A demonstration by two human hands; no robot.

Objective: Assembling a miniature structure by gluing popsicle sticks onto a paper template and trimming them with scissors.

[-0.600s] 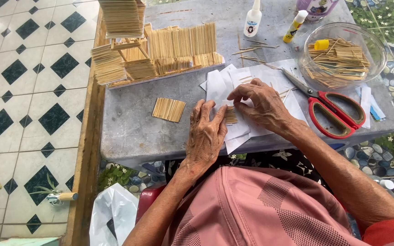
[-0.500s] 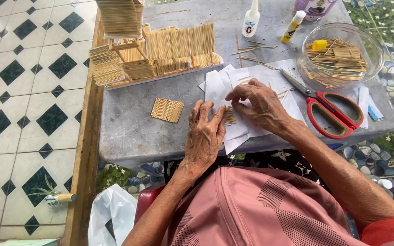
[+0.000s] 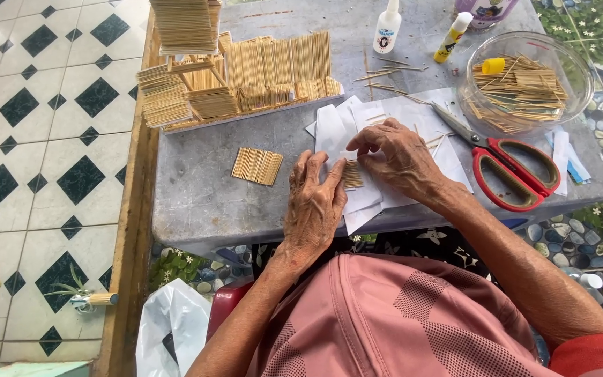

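Stick mat: a small flat mat of thin sticks point(image 3: 352, 174) lies on white paper sheets point(image 3: 333, 126) at the centre of the frame, between the two hands.
Left hand point(image 3: 315, 202): grip flat and spread, fingers pressing the paper, fingertips touching the mat's left edge; it clasps nothing.
Right hand point(image 3: 399, 157): fingers curled, grip resting over the mat's upper right edge; whether it pinches the sticks I cannot tell.
Bench point(image 3: 197, 202): grey; a second stick mat point(image 3: 257, 166) lies left of centre, red-handled scissors point(image 3: 518, 171) at right.
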